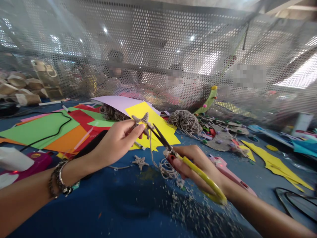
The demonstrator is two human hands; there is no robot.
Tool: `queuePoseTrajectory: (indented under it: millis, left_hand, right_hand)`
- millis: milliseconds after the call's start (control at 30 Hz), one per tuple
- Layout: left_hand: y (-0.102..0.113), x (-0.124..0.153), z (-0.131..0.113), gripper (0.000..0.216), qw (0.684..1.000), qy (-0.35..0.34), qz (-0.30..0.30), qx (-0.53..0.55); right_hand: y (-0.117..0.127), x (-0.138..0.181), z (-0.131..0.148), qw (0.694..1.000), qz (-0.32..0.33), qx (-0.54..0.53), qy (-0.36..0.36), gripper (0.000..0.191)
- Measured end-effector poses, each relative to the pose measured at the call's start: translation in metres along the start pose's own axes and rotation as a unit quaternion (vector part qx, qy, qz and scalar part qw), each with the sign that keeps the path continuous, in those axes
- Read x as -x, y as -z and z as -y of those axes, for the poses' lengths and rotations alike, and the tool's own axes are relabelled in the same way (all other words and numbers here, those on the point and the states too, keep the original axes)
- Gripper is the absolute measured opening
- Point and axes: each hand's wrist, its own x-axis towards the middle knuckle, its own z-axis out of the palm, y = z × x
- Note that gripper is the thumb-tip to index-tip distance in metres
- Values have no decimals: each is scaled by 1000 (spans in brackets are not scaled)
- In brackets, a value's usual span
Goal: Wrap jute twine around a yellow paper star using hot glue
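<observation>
My left hand (116, 142) pinches a small twine-wrapped star (143, 121) above the blue table, with a loose strand of twine (151, 148) hanging from it. My right hand (195, 163) grips yellow-handled scissors (198, 172); their dark blades (160, 137) are parted and point at the star where the strand leaves it. A little coil of twine (166, 168) lies under my right fingers. A second twine star (140, 162) rests on the table below.
Coloured paper sheets (49, 129) and a yellow sheet (158, 127) cover the left and middle. A twine ball (184, 121), a black cable (49, 134), yellow offcuts (277, 163) and a pink tool (230, 173) lie around. Twine scraps litter the blue table (123, 205). A perforated metal screen (158, 59) stands behind.
</observation>
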Motion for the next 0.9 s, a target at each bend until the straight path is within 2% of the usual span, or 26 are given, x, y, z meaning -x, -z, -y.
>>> queuePoseTrajectory:
  millis: [167,300,433,567,767,900]
  left_hand:
    - [-1,0,3,27,998,-48,-20,-41]
    - [-1,-1,2,23,992,-99,-32,-76]
    - [-1,-1,1,25,991,-94,-25,-90]
    - [-4,1,-1,27,992,-86,-14,-88]
    - [-7,5,-2,34,996,-58,32,-67]
    - [-8,6,-7,37,994,-57,59,-75]
  right_hand:
    - [-1,3,2,999,-7,-30,-17,38]
    - [-2,2,2,1000,-11,-9,-22,37]
    - [-3,2,3,999,-18,10,-26,37]
    - [-7,3,7,999,-21,-15,-31,37]
    - [-13,3,9,998,-22,-46,-27,42]
    - [-16,2,7,998,-49,17,-27,36]
